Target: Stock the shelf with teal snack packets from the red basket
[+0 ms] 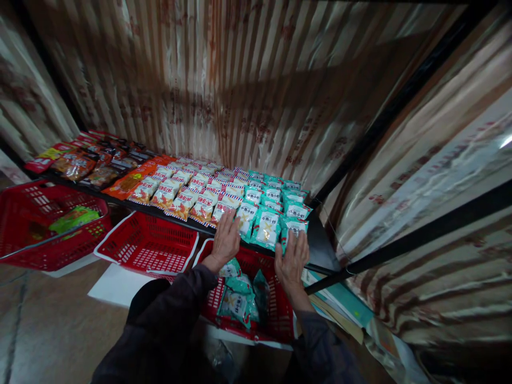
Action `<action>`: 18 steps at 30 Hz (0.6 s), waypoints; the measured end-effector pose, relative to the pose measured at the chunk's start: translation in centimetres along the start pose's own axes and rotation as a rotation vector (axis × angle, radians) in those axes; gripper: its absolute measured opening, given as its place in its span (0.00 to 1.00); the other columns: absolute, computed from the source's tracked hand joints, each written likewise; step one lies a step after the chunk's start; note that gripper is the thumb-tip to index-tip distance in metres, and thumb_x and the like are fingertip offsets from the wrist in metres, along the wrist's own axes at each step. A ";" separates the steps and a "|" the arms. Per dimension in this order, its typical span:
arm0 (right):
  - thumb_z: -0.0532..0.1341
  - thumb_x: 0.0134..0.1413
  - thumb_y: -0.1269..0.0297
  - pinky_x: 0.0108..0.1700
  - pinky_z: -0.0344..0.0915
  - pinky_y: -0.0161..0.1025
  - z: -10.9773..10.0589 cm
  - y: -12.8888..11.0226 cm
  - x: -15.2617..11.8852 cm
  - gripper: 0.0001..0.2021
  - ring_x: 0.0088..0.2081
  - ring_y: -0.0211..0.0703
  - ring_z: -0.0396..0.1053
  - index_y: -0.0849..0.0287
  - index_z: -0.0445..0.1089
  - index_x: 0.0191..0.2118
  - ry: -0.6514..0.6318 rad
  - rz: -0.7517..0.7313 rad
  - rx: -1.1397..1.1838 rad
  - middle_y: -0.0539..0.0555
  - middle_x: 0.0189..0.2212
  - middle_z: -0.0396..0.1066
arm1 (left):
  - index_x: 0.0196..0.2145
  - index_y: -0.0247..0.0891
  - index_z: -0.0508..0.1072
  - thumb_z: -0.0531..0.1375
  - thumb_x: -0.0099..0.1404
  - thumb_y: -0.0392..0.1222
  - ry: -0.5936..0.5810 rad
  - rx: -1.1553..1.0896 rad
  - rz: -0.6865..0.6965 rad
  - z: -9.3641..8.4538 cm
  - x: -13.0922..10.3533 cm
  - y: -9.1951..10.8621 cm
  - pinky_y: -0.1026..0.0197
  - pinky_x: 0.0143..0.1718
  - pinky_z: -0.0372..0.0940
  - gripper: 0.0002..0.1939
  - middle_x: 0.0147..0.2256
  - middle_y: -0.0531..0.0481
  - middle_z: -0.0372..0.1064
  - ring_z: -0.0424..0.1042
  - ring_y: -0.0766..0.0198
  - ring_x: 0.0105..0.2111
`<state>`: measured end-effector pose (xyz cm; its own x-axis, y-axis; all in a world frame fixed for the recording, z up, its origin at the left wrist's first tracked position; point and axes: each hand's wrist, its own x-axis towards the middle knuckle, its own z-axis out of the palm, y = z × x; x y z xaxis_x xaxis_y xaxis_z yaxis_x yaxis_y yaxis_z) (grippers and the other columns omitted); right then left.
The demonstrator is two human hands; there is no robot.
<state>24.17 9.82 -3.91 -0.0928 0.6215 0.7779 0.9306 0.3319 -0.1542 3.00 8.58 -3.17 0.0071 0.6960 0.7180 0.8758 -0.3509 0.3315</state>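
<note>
Teal snack packets (266, 226) stand in rows at the right part of a dark shelf (324, 245). My left hand (226, 238), fingers stretched out, is at the front row, where the white snack packets (202, 206) meet the teal ones. At the front right corner of the teal rows is my right hand (292, 260), its fingers extended against or just before a teal packet (295, 224); I cannot tell if they touch. Neither hand holds anything that shows. Below and between my forearms, a red basket (280, 312) holds several loose teal packets (235, 304).
Orange packets (132, 182) and dark snack bags (106, 173) fill the shelf's left part. Two more red baskets (146, 242) stand at the left, one with a green packet (74, 220). A black slanted post (420, 232) and flat cardboard (340, 320) lie at the right. Patterned sheeting hangs behind.
</note>
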 end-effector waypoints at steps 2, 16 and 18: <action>0.49 0.63 0.59 0.60 0.49 0.61 0.2 -2.1 0.9 0.28 0.66 0.58 0.40 0.60 0.43 0.66 -0.003 -0.043 0.057 0.66 0.66 0.40 | 0.59 0.36 0.57 0.47 0.64 0.33 0.079 0.042 -0.074 -1.0 0.8 -2.4 0.41 0.62 0.47 0.25 0.64 0.40 0.47 0.35 0.54 0.66; 0.47 0.63 0.66 0.62 0.51 0.54 7.4 -18.3 5.9 0.25 0.67 0.49 0.39 0.62 0.48 0.64 -0.215 -0.282 0.429 0.64 0.65 0.44 | 0.55 0.29 0.65 0.54 0.62 0.43 0.210 0.289 -0.467 -5.7 2.7 -14.8 0.39 0.61 0.46 0.25 0.59 0.34 0.57 0.43 0.42 0.64; 0.47 0.63 0.66 0.62 0.51 0.54 8.5 -19.8 6.9 0.24 0.67 0.48 0.40 0.63 0.51 0.63 -0.244 -0.283 0.421 0.63 0.65 0.47 | 0.57 0.29 0.63 0.54 0.62 0.44 0.196 0.298 -0.486 -5.6 3.3 -15.3 0.38 0.60 0.47 0.27 0.58 0.33 0.58 0.46 0.41 0.63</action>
<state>2.10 13.59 -0.73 -0.4436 0.5966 0.6687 0.6409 0.7328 -0.2286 -13.09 12.73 -2.49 -0.4920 0.5946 0.6359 0.8543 0.1889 0.4843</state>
